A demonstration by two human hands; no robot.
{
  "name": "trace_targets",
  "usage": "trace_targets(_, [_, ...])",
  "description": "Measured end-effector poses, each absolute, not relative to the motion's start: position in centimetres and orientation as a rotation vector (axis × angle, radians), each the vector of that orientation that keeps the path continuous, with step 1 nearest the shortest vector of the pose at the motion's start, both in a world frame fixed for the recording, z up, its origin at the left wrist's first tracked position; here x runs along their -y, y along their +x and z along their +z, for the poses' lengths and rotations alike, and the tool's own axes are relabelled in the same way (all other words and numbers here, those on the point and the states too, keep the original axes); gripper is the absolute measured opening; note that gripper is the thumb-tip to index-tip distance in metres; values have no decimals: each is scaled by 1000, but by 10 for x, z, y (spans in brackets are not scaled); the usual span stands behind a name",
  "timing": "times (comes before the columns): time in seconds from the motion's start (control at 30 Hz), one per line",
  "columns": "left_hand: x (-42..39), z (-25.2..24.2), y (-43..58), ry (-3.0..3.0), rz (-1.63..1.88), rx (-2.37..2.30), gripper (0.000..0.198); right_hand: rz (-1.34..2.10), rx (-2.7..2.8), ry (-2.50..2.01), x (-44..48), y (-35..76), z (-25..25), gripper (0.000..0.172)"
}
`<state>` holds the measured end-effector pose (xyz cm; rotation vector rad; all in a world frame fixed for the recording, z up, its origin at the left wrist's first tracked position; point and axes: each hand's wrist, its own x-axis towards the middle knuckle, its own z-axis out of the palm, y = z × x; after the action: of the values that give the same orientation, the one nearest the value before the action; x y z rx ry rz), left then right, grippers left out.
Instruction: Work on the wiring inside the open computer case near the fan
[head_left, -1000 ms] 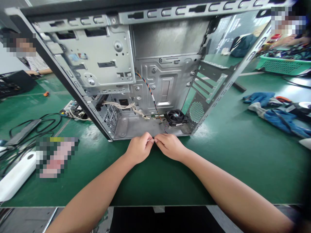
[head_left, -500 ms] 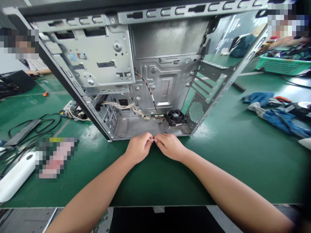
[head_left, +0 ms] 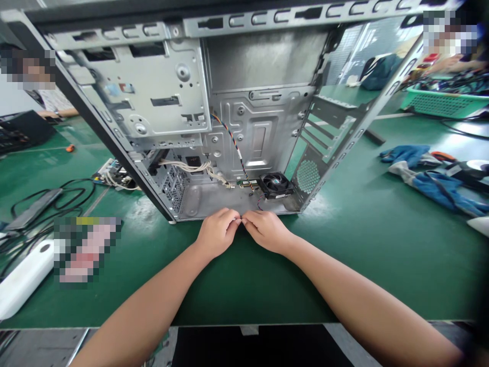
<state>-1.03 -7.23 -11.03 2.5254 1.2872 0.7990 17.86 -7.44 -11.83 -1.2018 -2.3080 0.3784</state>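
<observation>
Movement is slight: over the past 1 second the left hand (head_left: 216, 232) and right hand (head_left: 269, 232) have kept almost the same pose at lower centre of the frame, suggesting that fine fingertip work is in progress. Thumb and fingers of each look pinched on a small dark piece (head_left: 241, 217), too tiny to identify; it lies between the 2 sets of fingertips, near the bottom edge of the open computer case (head_left: 273, 61), below and left of the black fan (head_left: 275, 183)
</observation>
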Motion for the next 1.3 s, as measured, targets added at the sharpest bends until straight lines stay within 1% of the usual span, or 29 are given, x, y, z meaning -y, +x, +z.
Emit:
trace_targets(0.27, [71,-110,-10,2523,807,-1289,14,376,2304,-1204,74,179,-119,19])
trace_targets(0.43, [73,-108,-9,2449,817,-1297,10,384,2298,-1197,74,179,-118,18])
trace_targets(0.73, [73,-105,-9,2327,828,-1269,10,364,2297,-1161,75,179,-118,18])
trace_targets(1.1, [69,-109,-11,2426,889,-1229,10,375,2287,-1184,75,180,-117,20])
trace_targets(1.3, [69,-111,-11,2445,921,-1221,11,368,2288,-1186,74,180,-119,18])
